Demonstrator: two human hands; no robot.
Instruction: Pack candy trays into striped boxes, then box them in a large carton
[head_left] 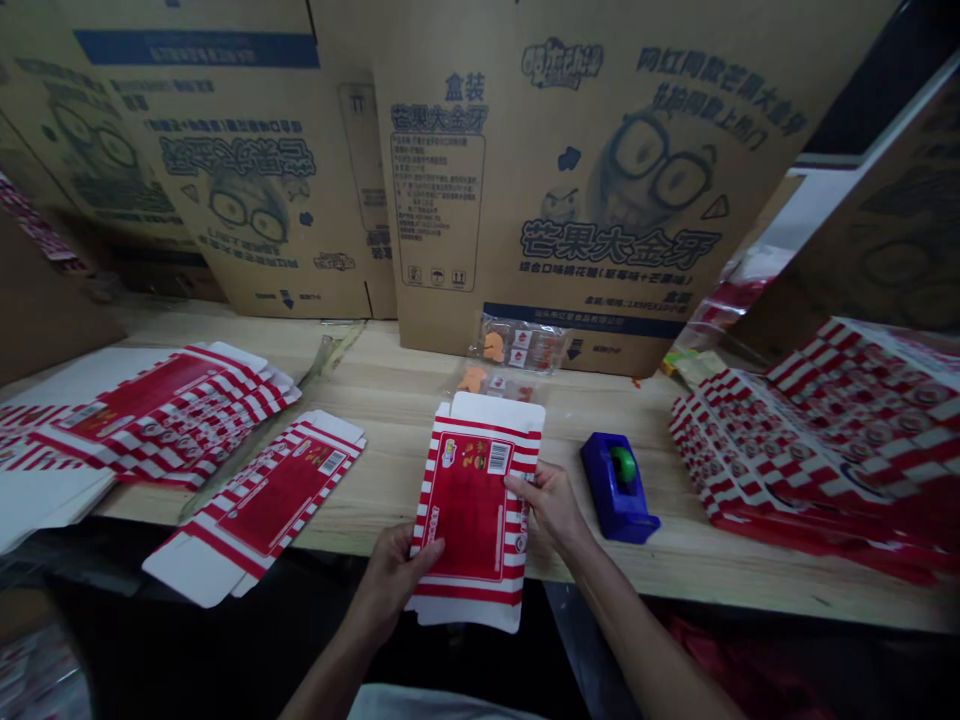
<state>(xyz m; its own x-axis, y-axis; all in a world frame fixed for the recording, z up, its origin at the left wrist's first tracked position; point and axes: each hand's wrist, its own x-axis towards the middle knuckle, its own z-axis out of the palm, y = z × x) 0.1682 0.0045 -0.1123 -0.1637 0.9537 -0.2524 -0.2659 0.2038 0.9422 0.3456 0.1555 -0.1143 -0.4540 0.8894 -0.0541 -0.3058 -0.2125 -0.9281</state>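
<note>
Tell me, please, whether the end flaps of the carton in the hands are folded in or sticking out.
Sticking out: on the carton, white flaps extend past the red stripes at both ends.

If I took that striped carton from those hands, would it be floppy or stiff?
The red-and-white striped carton is probably light, since it looks folded flat. It should be fairly stiff: its panel looks straight between the left hand and right hand. Its white top flap might bend easily, though, because it looks thin and sticks out.

A flat red-and-white striped carton (466,525), printed with a barcode (498,459), is held over the desk (382,440) edge, white end flaps (496,411) extended.
</note>
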